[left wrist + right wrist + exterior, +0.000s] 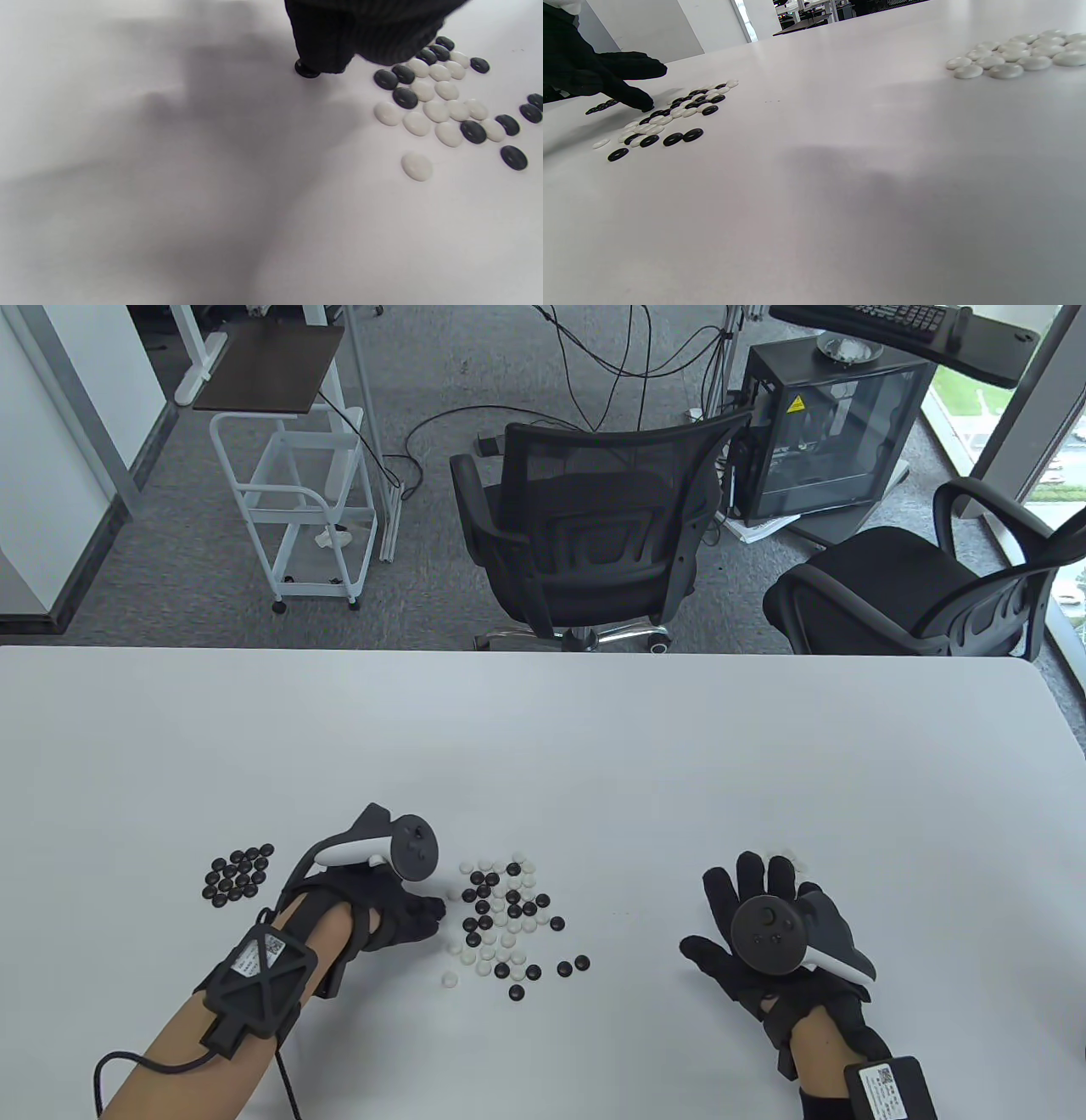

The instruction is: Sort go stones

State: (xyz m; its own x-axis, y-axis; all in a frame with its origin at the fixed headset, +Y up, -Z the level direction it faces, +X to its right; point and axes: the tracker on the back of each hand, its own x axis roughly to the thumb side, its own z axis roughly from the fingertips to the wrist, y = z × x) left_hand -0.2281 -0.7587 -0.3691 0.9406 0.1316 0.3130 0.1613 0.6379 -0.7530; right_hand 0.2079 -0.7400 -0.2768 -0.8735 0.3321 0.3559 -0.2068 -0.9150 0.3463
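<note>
Right hand (pixel 768 937) sits nearest, palm down over the white table (pixel 594 746) at near right, fingers spread and straight, holding nothing, fingertips just short of the white stone group (pixel 1014 57) at its far side. Left hand (pixel 399 912) is at near left, fingers reaching right; one fingertip (pixel 322 59) presses down on a single black stone (pixel 306 70) at the left edge of the mixed pile, other fingers hard to make out, so can't tell whether they're curled. Mixed pile (pixel 505 920) of black and white stones lies between the two hands, loosely scattered, with a few black ones strayed to its near right and one white one at its near left. Black stone group (pixel 239 875) is packed tight left of the left hand, well apart from the mixed pile. Far side, off the table: two black office chairs (pixel 585 517), white cart (pixel 301 509), PC case (pixel 827 432)
</note>
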